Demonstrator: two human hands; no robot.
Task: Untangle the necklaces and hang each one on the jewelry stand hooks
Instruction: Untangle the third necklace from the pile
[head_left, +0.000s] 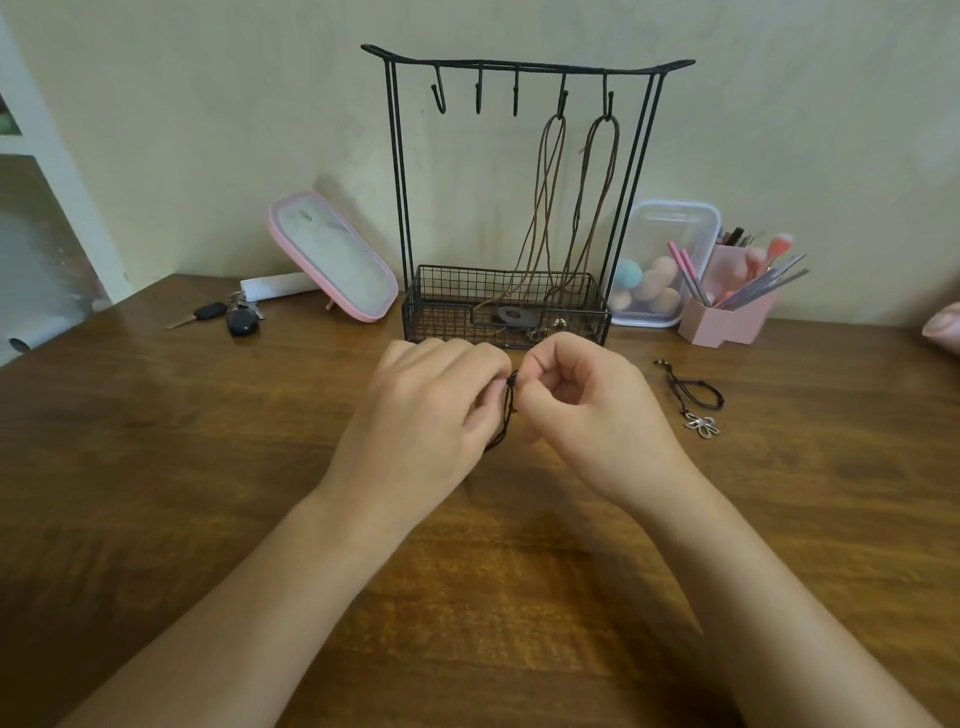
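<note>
Head view: I pinched the dark cord necklace (510, 401) at its knot with the curled fingers (480, 364) of my left hand (431, 410) and right hand (587, 410), just above the table (208, 467) before the jewelry stand (519, 65), probably to pick the tangle loose within reach of the empty hooks (439, 98).

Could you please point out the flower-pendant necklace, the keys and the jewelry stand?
flower-pendant necklace (702, 425), head view, on the silver flower pendant.
keys (242, 325), head view, on the round black fob.
jewelry stand (441, 325), head view, on the basket's front mesh wall.
</note>
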